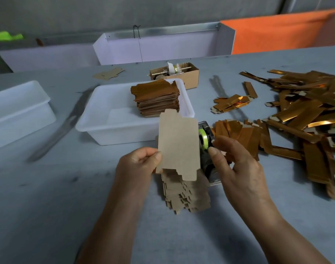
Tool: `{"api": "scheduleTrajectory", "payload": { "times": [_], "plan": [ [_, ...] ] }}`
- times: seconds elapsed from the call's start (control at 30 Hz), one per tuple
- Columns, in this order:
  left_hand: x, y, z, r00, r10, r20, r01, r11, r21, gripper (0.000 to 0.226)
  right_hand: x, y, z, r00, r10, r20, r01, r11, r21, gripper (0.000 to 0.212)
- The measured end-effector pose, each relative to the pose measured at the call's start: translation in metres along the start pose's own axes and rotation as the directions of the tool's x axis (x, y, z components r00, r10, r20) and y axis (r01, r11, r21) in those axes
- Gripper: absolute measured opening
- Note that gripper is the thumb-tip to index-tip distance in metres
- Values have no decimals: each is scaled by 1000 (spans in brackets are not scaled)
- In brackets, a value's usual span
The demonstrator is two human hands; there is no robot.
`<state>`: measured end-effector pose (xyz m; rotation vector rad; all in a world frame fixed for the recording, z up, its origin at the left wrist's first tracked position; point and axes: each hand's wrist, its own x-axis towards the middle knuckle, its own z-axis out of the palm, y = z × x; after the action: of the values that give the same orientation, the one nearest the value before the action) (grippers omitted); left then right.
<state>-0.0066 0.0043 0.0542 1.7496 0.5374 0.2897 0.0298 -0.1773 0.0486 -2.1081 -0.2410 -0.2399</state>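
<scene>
Brown card, its plain side to the camera: a flat box blank [179, 147] is pinched at its left edge between the thumb and curled fingers [143, 152] of the left hand [141, 162], held upright above the table [48, 206]. At three o'clock from it the right hand [241, 168] has thumb and forefinger drawn near each other at the green tape roll [202, 139] of a tape dispenser [210, 168], the other fingers loosely bent; whether they grip tape I cannot tell. Under the blank, at six o'clock, lies a ragged stack of the same blanks [185, 195], just beside the dispenser. At twelve o'clock stands a white tub [109, 119] holding a copper-faced stack [157, 100]; beyond that sits a small carton [191, 77] with a spool on a stick. At nine o'clock a second white tub [20, 109] stands well apart. From one to three o'clock folded copper sleeves [305, 115] lie heaped, with a fanned row [239, 134] touching the dispenser's right side.
</scene>
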Motion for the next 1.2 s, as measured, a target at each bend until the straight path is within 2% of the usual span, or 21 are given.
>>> {"api": "scheduleTrajectory", "payload": {
  "times": [0.1, 0.17, 0.23, 0.3, 0.33, 0.4, 0.5, 0.67, 0.73, 0.83, 1.0, 1.07, 1.13, 1.2],
  "plan": [
    [-7, 2, 1, 992, -47, 118, 58, 994, -91, 9, -2, -9, 0, 984, 135, 116, -163, 946, 281, 39],
    [-11, 2, 3, 978, -62, 198, 90, 987, -134, 8, 0, -12, 0, 947, 233, 220, -316, 794, 519, 20],
    [-14, 4, 5, 957, -79, 279, 131, 976, -174, 20, 0, -14, -1, 916, 262, 303, -396, 705, 588, 11],
    [-15, 8, 8, 939, -95, 331, 177, 958, -226, 48, -3, -14, -1, 903, 236, 358, -414, 697, 586, 11],
    [-15, 10, 10, 940, -93, 328, 176, 957, -231, 53, -5, -14, -1, 899, 218, 379, -416, 696, 586, 13],
    [-16, 13, 16, 954, -81, 289, 142, 970, -199, 46, -9, -15, -1, 895, 200, 399, -416, 697, 583, 18],
    [-18, 12, 22, 960, -87, 266, 143, 970, -198, 26, -11, -10, -1, 897, 216, 386, -412, 724, 552, 8],
    [-20, 10, 25, 952, -116, 282, 173, 967, -187, 21, -16, -6, -1, 910, 219, 353, -377, 793, 479, 10],
    [-22, 9, 26, 954, -129, 270, 186, 962, -199, 20, -17, -5, -1, 932, 196, 306, -317, 850, 420, 12],
    [-26, 8, 30, 965, -140, 223, 186, 961, -203, 18, -20, -8, -1, 973, 128, 194, -174, 955, 241, 9],
    [-30, 5, 36, 986, -81, 145, 105, 980, -168, 13, -30, -21, 0, 992, -15, 128, -10, 982, 189, 24],
    [-35, 6, 38, 980, -83, 179, 115, 978, -177, 12, -33, -23, 2, 992, -53, 119, 26, 977, 212, 26],
    [-38, 8, 37, 958, -103, 268, 161, 966, -204, 8, -35, -22, 4, 991, -66, 116, 35, 967, 253, 23],
    [-37, 8, 33, 917, -123, 380, 220, 949, -224, 15, -36, -20, 4, 993, -69, 97, 43, 968, 249, 24]
  ]
}}
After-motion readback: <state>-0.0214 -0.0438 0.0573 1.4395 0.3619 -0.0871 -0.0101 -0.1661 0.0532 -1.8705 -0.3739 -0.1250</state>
